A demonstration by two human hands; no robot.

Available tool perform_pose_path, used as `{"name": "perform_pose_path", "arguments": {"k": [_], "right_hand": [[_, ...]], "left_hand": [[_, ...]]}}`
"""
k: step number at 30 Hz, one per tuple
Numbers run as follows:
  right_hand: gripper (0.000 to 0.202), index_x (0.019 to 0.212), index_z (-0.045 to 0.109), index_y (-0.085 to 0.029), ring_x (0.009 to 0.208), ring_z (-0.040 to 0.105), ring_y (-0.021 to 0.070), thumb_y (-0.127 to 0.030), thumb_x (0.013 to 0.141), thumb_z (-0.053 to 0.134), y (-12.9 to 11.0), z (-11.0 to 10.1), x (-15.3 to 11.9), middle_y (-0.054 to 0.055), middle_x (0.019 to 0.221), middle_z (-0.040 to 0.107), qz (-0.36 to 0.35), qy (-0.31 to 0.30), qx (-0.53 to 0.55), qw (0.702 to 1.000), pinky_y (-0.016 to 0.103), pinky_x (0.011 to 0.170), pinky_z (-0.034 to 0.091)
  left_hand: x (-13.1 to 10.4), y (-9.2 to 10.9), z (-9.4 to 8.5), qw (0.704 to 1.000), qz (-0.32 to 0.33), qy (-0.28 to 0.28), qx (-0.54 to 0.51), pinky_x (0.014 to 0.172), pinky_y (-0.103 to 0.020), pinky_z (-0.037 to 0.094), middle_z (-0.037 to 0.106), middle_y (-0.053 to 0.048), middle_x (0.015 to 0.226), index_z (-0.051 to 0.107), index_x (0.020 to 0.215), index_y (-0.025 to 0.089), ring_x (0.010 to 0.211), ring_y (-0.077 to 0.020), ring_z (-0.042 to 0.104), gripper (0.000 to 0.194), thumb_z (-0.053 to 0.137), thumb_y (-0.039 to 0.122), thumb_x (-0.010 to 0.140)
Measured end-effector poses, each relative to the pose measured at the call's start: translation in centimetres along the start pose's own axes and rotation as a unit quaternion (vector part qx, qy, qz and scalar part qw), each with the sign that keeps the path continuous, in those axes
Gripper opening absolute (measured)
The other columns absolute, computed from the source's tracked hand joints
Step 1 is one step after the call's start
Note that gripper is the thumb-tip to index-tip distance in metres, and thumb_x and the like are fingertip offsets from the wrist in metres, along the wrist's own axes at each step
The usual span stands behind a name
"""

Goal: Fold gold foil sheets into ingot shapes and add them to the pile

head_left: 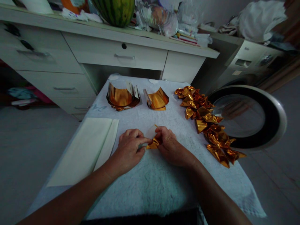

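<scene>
Between my two hands, over the middle of the cloth-covered table, is a partly folded sheet of gold foil paper (pixel 153 144) with a pale backing. My left hand (pixel 132 148) reaches it from the left, its index finger pressing on the foil and its thumb at the lower edge. On the other side, my right hand (pixel 172 146) pinches the foil between thumb and fingers. Beyond the hands stand a thick curved stack of gold foil sheets (pixel 120 97) and a smaller curved stack (pixel 158 98). A pile of folded gold foil pieces (pixel 211 125) runs along the table's right side.
Folded off-white sheets (pixel 82 147) lie at the left of the table (pixel 150 187). A white drawer cabinet (pixel 117 53) with a watermelon (pixel 114 12) and plastic bags on top stands behind. At the right, a washing machine's round door (pixel 248 115) hangs open near the table edge.
</scene>
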State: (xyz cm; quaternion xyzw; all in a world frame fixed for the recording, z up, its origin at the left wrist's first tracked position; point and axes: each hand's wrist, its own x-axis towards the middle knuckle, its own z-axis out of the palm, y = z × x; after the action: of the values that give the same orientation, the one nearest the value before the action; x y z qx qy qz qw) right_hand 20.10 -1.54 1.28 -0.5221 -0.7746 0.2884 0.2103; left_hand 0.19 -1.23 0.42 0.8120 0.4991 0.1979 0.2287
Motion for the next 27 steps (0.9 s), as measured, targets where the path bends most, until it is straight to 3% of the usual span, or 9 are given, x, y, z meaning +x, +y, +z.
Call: {"name": "perform_pose_path", "arguments": {"k": [4, 6, 9, 11, 16, 19, 24, 27], "right_hand": [[0.033, 0.101, 0.044, -0.022, 0.082, 0.055, 0.0172, -0.008, 0.072, 0.051, 0.1, -0.1, 0.2, 0.001, 0.089, 0.058, 0.027, 0.007, 0.150, 0.988, 0.032, 0.074, 0.045], [0.020, 0.095, 0.044, -0.022, 0.072, 0.054, 0.0156, -0.013, 0.077, 0.047, 0.5, 0.0, 0.5, -0.001, 0.081, 0.056, 0.052, 0.039, 0.207, 0.976, 0.029, 0.065, 0.044], [0.009, 0.088, 0.051, -0.021, 0.077, 0.052, 0.0178, -0.016, 0.080, 0.048, 1.4, 0.2, 1.0, 0.001, 0.081, 0.056, 0.070, 0.169, 0.102, 0.978, 0.032, 0.071, 0.044], [0.012, 0.091, 0.058, -0.019, 0.091, 0.051, 0.0229, -0.017, 0.080, 0.054, 1.8, 0.5, 1.4, 0.007, 0.092, 0.058, 0.066, 0.209, -0.019, 0.976, 0.039, 0.083, 0.042], [0.019, 0.100, 0.066, -0.019, 0.096, 0.048, 0.0280, -0.025, 0.083, 0.060, 1.6, 1.1, 1.8, 0.011, 0.102, 0.058, 0.098, 0.173, -0.151, 0.968, 0.043, 0.084, 0.038], [0.019, 0.100, 0.066, -0.019, 0.096, 0.048, 0.0288, -0.027, 0.083, 0.061, 1.2, 1.1, 1.8, 0.011, 0.102, 0.058, 0.099, 0.159, -0.156, 0.970, 0.043, 0.083, 0.038], [0.014, 0.092, 0.060, -0.018, 0.096, 0.049, 0.0263, -0.019, 0.078, 0.062, 0.8, 0.6, 1.7, 0.009, 0.099, 0.059, 0.087, 0.164, -0.093, 0.978, 0.042, 0.085, 0.039], [0.012, 0.086, 0.053, -0.020, 0.082, 0.054, 0.0195, -0.015, 0.077, 0.058, 0.6, 0.5, 1.5, 0.002, 0.084, 0.060, 0.078, 0.153, 0.021, 0.985, 0.034, 0.076, 0.043]], "left_hand": [[0.0, 0.4, -0.1, 1.000, -0.006, 0.002, 0.009, 0.086, -0.043, 0.038, 0.061, -0.001, 0.093, 0.073, 0.104, 0.037, 0.098, -0.0237, 0.049, 0.032, 0.060, 0.017, 0.083], [0.1, 0.5, 0.0, 1.000, -0.003, 0.012, 0.015, 0.085, -0.043, 0.036, 0.061, -0.001, 0.092, 0.075, 0.101, 0.035, 0.096, -0.0236, 0.050, 0.023, 0.061, 0.024, 0.086], [0.3, 0.6, 0.3, 0.999, 0.006, 0.031, 0.026, 0.086, -0.043, 0.035, 0.061, -0.001, 0.090, 0.075, 0.094, 0.033, 0.094, -0.0227, 0.052, 0.017, 0.063, 0.025, 0.087], [0.5, 0.6, 0.6, 0.999, 0.009, 0.039, 0.033, 0.088, -0.044, 0.034, 0.062, -0.001, 0.089, 0.075, 0.091, 0.032, 0.094, -0.0225, 0.052, 0.014, 0.064, 0.024, 0.086], [0.7, 0.8, 1.1, 0.997, 0.015, 0.053, 0.049, 0.088, -0.045, 0.034, 0.061, -0.001, 0.091, 0.072, 0.089, 0.028, 0.095, -0.0241, 0.052, 0.009, 0.068, 0.023, 0.083], [0.8, 0.8, 1.2, 0.996, 0.000, 0.071, 0.053, 0.089, -0.045, 0.036, 0.060, -0.004, 0.099, 0.067, 0.099, 0.026, 0.100, -0.0263, 0.050, 0.020, 0.070, 0.023, 0.079], [0.8, 0.8, 1.3, 0.996, -0.005, 0.086, 0.039, 0.096, -0.048, 0.037, 0.059, -0.007, 0.118, 0.052, 0.122, 0.024, 0.113, -0.0293, 0.048, 0.046, 0.066, 0.021, 0.078], [0.8, 0.5, 1.5, 0.996, 0.005, 0.091, 0.020, 0.102, -0.049, 0.035, 0.058, -0.008, 0.125, 0.044, 0.130, 0.024, 0.119, -0.0293, 0.047, 0.056, 0.064, 0.019, 0.078]]}}
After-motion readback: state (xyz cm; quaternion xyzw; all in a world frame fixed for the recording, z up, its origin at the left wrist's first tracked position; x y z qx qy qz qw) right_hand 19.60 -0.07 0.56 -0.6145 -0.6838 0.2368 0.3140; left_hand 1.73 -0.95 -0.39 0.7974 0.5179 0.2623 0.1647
